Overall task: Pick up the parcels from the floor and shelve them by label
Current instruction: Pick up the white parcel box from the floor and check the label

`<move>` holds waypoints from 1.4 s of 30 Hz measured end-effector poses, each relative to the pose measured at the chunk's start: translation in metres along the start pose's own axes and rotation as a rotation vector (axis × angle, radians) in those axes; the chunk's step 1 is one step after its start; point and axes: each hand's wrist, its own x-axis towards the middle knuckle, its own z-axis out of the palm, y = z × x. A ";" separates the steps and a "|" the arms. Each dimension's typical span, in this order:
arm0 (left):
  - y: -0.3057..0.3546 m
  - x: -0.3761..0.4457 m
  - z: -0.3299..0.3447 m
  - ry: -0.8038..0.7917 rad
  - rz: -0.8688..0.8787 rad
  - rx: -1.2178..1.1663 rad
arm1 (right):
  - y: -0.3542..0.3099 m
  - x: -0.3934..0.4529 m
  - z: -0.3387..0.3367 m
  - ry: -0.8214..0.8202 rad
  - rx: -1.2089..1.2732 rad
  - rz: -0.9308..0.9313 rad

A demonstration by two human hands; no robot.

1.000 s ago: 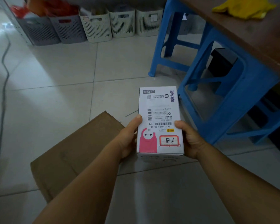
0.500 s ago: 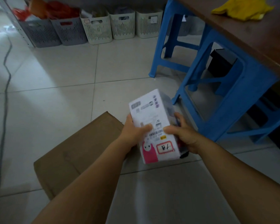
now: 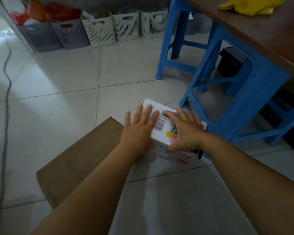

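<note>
A white parcel (image 3: 160, 134) with a barcode, a QR code and pink print is held low over the tiled floor between both hands. Its barcode face points up and the pink-printed face points toward me. My left hand (image 3: 139, 131) lies flat against its left side with the fingers spread. My right hand (image 3: 185, 133) covers its top right, with the thumb on the near face. A brown cardboard box (image 3: 81, 160) lies on the floor just left of the parcel, under my left forearm.
A row of grey baskets (image 3: 41, 39) and white baskets (image 3: 100, 31) stands along the far wall. Two blue stools (image 3: 236, 92) stand at the right under a brown table (image 3: 261, 31) with a yellow cloth (image 3: 249, 5). A cable (image 3: 6, 82) runs along the floor at left.
The parcel has been turned in my hands from the pink label face up to the barcode side up, and it has dropped lower. Both hands shifted from its sides onto its top.
</note>
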 end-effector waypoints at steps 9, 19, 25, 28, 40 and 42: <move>-0.017 0.010 -0.028 0.027 0.084 -0.123 | -0.030 0.001 -0.043 0.033 -0.244 -0.206; -0.024 0.007 -0.015 0.178 -0.286 -0.627 | -0.041 0.005 -0.056 0.336 -0.219 -0.243; -0.020 0.013 -0.019 0.141 -0.400 -1.633 | -0.049 0.010 -0.042 0.512 0.394 -0.099; -0.020 0.014 -0.014 0.130 -0.355 -1.865 | -0.039 0.014 -0.029 0.471 0.604 0.007; -0.017 0.022 -0.001 0.133 -0.290 -1.964 | -0.016 0.016 -0.017 0.239 1.108 -0.001; -0.017 0.024 -0.002 0.155 -0.274 -1.931 | -0.017 0.016 -0.017 0.285 1.073 0.002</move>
